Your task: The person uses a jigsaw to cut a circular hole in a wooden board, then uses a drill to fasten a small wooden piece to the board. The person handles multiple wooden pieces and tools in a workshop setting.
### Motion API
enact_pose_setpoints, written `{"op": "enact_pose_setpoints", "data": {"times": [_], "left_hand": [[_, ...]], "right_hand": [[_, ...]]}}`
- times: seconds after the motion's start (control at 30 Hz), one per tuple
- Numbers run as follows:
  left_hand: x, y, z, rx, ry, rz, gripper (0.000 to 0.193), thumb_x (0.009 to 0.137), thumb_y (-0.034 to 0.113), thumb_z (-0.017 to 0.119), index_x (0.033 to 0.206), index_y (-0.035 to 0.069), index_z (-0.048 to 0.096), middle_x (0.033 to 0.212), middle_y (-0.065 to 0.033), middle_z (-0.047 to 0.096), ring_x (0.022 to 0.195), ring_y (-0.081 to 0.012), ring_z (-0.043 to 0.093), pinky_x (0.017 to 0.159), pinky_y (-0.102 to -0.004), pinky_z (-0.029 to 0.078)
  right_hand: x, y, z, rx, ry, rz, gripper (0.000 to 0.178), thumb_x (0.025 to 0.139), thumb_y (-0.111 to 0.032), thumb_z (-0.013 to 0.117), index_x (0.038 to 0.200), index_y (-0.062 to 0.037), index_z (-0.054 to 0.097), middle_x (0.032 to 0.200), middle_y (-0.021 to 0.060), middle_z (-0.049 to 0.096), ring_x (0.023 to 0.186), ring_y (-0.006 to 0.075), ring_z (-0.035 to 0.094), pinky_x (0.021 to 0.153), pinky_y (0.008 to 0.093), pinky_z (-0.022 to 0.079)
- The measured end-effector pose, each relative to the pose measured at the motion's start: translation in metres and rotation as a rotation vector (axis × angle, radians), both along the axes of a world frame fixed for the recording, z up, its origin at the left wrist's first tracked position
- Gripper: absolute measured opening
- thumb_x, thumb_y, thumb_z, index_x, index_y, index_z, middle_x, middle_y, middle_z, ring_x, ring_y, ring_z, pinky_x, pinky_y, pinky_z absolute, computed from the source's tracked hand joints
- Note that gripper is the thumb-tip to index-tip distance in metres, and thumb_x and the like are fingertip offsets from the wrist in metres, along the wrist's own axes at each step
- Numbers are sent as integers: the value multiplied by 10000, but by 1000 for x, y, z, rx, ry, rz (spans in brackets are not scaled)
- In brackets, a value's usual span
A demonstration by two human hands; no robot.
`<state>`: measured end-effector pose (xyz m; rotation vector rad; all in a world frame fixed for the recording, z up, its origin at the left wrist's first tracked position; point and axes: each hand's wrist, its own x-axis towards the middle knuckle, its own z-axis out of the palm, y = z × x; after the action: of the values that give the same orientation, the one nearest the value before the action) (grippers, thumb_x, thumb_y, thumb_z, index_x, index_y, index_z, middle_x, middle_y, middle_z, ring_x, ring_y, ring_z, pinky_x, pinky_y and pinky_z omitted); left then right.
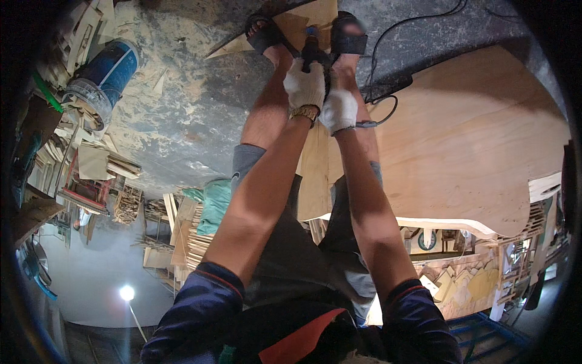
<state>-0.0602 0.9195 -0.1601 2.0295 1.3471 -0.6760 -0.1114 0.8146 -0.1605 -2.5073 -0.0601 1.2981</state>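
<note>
Both my hands wear white knit gloves and are closed around a dark corded power tool [313, 53], whose exact kind I cannot make out. My left hand [305, 84] grips its forward body, and a metal-band watch sits on that wrist. Close behind it, my right hand [339, 111] wraps the rear, where the cord [367, 124] comes out. A small blue part shows at the tool's far end. It is held low, between my sandalled feet, over a pointed piece of plywood [312, 13]. My palms hide most of the tool's body.
A large curved-edge plywood sheet [454, 139] lies to the right. Black cable [374, 54] loops on the floor by my right foot. At the left stands a blue-and-white bucket [112, 73] with scraps, near stacked wood strips [127, 203] and a green cloth [217, 206].
</note>
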Motion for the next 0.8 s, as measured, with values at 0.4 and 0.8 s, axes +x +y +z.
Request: {"op": "enact_pose_setpoints", "data": {"times": [0.4,0.8], "left_hand": [[0,2,-3,-9,-23,-7,324,850,288,641,1000,13,724,943,-262,714,927,-453,692,806,-526,543],[2,-1,-3,-8,-58,46,305,839,293,647,990,43,735,922,-241,720,911,-434,703,792,-527,552]], "right_hand": [[-13,-2,-11,63,-188,-46,163,669,-225,723,715,-71,693,748,179,679,731,405,668,640,482,544],[3,-3,-3,32,-137,7,215,711,-172,691,879,-42,724,813,193,707,757,380,703,662,470,570]]}}
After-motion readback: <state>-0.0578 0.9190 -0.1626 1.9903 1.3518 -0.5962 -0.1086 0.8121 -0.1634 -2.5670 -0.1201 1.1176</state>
